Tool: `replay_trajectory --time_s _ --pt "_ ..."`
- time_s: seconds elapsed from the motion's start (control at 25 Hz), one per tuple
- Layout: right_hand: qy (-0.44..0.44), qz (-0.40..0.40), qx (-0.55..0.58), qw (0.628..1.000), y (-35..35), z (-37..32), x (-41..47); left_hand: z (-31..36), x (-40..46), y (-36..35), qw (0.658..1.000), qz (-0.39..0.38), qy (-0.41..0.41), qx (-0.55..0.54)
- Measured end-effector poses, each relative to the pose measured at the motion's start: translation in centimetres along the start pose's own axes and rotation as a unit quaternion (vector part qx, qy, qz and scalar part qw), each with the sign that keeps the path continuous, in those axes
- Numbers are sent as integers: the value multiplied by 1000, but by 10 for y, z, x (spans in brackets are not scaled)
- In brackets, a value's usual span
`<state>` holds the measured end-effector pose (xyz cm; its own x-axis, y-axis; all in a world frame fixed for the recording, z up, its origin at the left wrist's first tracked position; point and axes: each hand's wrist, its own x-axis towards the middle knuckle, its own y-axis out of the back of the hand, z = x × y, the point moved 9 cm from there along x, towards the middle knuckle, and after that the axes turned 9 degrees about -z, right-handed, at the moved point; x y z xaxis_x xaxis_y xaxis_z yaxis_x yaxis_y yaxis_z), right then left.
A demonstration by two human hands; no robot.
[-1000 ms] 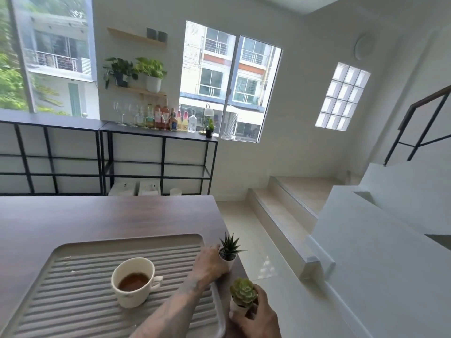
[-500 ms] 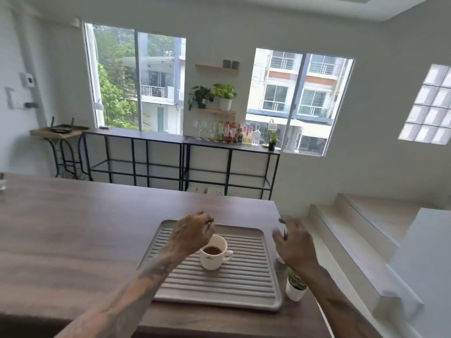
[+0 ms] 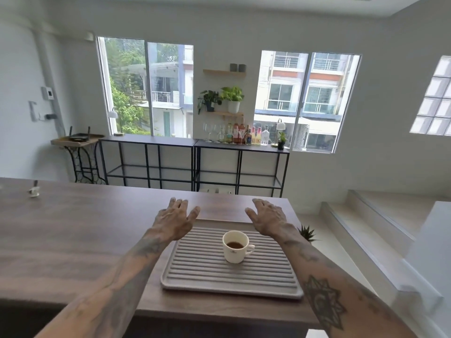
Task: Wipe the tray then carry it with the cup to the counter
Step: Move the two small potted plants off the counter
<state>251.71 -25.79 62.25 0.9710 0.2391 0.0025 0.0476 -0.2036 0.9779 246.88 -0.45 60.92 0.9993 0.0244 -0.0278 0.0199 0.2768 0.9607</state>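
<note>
A grey ribbed tray (image 3: 210,276) lies on the dark wooden table (image 3: 73,235) near its right end. A white cup (image 3: 235,247) with dark coffee stands upright on the tray, right of its middle, handle pointing right. My left hand (image 3: 174,222) hovers over the tray's far left corner, fingers spread, holding nothing. My right hand (image 3: 267,219) hovers over the tray's far right corner, also spread and empty. Both hands are raised and apart from the cup.
A small spiky potted plant (image 3: 307,234) stands at the table's right edge, partly hidden by my right forearm. A small object (image 3: 34,190) lies at the table's far left. Black metal shelves with bottles (image 3: 244,136) line the far wall. White steps (image 3: 366,228) descend on the right.
My hands have let go of the two small plants and lifted, spread, above the far end of the tray. The view has swung left and pulled back.
</note>
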Motion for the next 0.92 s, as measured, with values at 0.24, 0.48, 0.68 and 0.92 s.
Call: replay_trajectory --time_s 0.24,0.48,0.68,0.92 --pt "-39 -37 23 998 -48 39 -5 0 15 -42 999 -31 -15 16" --pt "-71 -100 19 992 -131 83 -14 -14 34 -132 996 -83 -14 13" --pt "-96 -180 -1 979 -190 106 -19 -30 38 -192 985 -171 4 31" --pt "-98 -176 -21 979 -200 108 -20 -30 31 -202 979 -201 17 16"
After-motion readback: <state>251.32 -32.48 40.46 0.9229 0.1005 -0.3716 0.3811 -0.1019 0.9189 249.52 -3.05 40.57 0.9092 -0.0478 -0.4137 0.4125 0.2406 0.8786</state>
